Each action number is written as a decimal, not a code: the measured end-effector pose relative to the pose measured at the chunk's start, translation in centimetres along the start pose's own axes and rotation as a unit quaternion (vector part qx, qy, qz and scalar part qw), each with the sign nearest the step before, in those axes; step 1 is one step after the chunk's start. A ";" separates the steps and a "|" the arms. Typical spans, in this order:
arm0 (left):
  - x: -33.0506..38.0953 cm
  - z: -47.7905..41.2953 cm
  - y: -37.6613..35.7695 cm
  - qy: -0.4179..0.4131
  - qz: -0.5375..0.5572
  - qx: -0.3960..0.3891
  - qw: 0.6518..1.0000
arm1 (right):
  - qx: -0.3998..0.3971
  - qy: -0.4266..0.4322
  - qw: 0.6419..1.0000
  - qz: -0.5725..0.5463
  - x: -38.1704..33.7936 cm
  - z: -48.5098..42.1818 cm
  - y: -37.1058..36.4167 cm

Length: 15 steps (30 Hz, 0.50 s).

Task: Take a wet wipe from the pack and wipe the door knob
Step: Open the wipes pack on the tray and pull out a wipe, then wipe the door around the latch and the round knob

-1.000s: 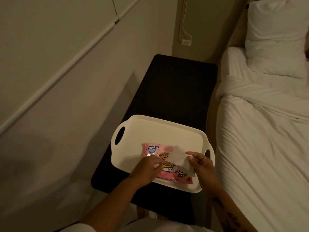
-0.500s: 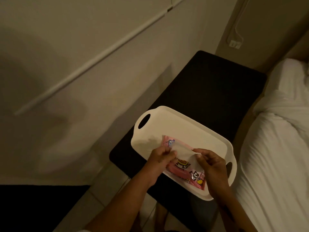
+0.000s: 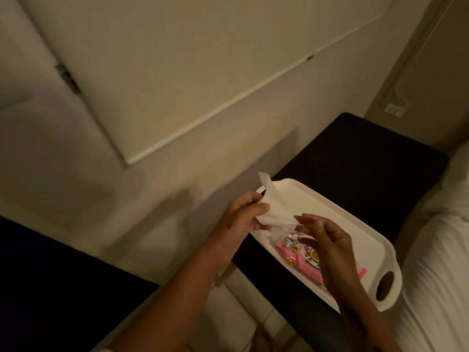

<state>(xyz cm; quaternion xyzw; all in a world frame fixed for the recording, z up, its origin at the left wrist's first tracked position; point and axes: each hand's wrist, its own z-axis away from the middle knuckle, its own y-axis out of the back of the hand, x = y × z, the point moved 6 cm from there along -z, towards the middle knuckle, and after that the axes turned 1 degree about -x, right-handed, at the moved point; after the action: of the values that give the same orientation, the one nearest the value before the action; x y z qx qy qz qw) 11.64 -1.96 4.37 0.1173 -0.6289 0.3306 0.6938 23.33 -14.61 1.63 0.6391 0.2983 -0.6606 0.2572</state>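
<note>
Above the near-left corner of the tray: my two hands met, with a wet wipe stretched between them.

Tray (image 3: 337,212): white, with a cut-out handle at each end; it lay on a dark table (image 3: 360,158) and serves as the landmark for every entry below.

Wet wipe (image 3: 275,214): white and crumpled, held up above the tray's left end, one corner standing free toward the wall; its lower edge hung down just over the pack.

Pack (image 3: 302,252): pink with cartoon printing, lying flat inside the tray on its near side, partly hidden behind my right hand.

Left hand (image 3: 241,219): at the tray's left end, fingers and thumb closed on the wipe's left part.

Right hand (image 3: 327,240): over the tray's near middle, above the pack; thumb and forefinger pinched the wipe's right edge, the other fingers loosely spread.

Wall (image 3: 177,72): pale, behind and left of the tray, crossed by a thin white strip.

Bedding (image 3: 441,288): white, to the right of the tray, just beside its right handle.

Door knob: I could not see it.
</note>
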 end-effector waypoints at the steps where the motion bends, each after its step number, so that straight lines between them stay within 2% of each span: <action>1: 1.1 0.9 1.0 -0.010 -0.014 0.000 1.000 | -0.010 -0.002 1.000 0.000 -0.2 0.1 -1.4; 3: 3.3 3.1 3.1 -0.030 -0.040 0.000 0.999 | -0.040 -0.021 0.999 -0.008 -0.5 0.3 -4.6; 5: 5.4 5.5 5.3 -0.050 -0.057 0.000 0.997 | -0.104 -0.049 0.993 -0.040 -0.8 0.9 -8.6; 9: 8.6 11.0 10.2 -0.090 -0.066 0.025 0.993 | -0.240 -0.101 0.958 -0.118 -2.1 3.6 -17.1; 12: 10.3 15.6 14.1 -0.122 -0.068 0.066 0.988 | -0.310 -0.073 0.939 -0.131 -4.0 5.5 -22.4; 15: 11.8 20.2 17.8 -0.160 -0.076 0.134 0.975 | -0.317 -0.030 0.935 -0.156 -6.0 7.1 -26.3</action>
<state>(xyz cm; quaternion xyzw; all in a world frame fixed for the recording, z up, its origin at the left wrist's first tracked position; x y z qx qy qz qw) -15.36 3.43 14.79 0.3083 -0.6707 0.3349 0.5856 -0.23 -1.91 9.39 0.4495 0.5802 -0.5829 0.3485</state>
